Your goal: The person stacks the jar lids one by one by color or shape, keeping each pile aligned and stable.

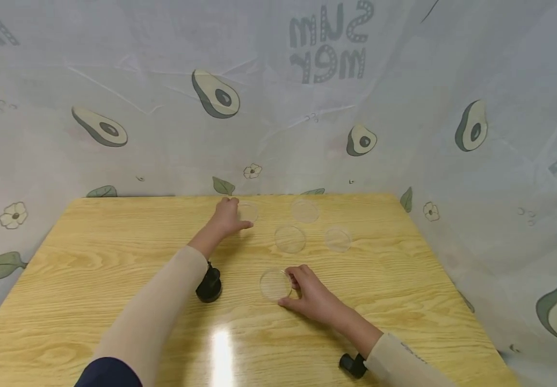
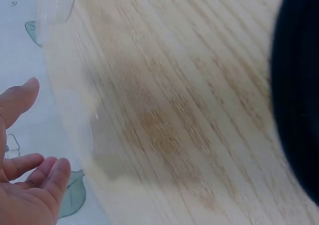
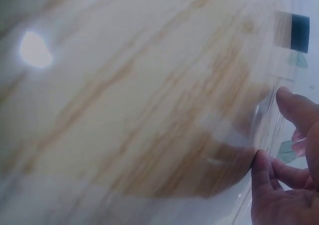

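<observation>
Near the middle front of the table in the head view, my right hand [image 1: 314,295] holds the right rim of a clear round petri dish [image 1: 272,286] between thumb and fingers. The right wrist view shows its fingertips [image 3: 260,160] right at the transparent wall. Farther back, my left hand [image 1: 227,217] reaches out with thumb and fingers spread beside another clear dish [image 1: 250,213]. In the left wrist view that hand [image 2: 30,190] has a wide gap between thumb and fingers, with nothing gripped.
Three more clear dishes lie at the back: one at the far right [image 1: 305,210], one in the middle [image 1: 290,239], one to the right [image 1: 338,240]. Black wrist devices sit under the left sleeve [image 1: 209,285] and right sleeve [image 1: 353,365]. A patterned curtain [image 1: 278,134] hangs behind the table.
</observation>
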`<state>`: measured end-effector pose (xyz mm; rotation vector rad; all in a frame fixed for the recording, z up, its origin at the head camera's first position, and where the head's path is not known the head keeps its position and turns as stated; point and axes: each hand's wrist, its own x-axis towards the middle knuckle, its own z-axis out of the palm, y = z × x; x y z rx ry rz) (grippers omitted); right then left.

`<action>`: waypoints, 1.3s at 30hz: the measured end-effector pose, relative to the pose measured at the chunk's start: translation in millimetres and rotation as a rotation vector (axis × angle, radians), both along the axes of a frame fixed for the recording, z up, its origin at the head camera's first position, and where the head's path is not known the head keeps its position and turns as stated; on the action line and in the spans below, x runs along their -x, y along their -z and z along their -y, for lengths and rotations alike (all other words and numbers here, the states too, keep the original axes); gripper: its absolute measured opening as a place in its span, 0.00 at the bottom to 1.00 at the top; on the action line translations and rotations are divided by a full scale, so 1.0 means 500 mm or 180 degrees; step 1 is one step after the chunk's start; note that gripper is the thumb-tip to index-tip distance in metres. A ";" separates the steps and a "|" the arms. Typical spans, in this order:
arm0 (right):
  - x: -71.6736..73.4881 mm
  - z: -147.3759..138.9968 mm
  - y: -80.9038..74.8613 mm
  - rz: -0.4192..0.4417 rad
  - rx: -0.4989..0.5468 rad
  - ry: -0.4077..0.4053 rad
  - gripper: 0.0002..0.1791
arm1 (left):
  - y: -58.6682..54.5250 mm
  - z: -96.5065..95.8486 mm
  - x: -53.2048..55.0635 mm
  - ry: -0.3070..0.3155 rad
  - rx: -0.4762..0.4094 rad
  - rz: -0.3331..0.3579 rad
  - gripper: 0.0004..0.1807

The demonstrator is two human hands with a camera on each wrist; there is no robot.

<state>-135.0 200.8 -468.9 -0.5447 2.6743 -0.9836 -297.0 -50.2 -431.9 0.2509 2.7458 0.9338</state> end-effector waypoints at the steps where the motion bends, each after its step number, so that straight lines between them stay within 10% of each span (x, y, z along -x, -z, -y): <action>1: 0.000 0.001 0.000 -0.0005 -0.0007 -0.0001 0.33 | 0.002 0.000 0.003 -0.0033 0.0005 -0.0001 0.48; 14: 0.001 -0.005 -0.001 -0.0008 0.0028 0.0047 0.36 | 0.027 -0.005 0.044 -0.0158 0.0113 0.0129 0.53; 39: -0.003 -0.004 0.000 0.0074 0.0064 0.0031 0.36 | 0.059 -0.006 0.045 -0.0062 0.0252 -0.0130 0.35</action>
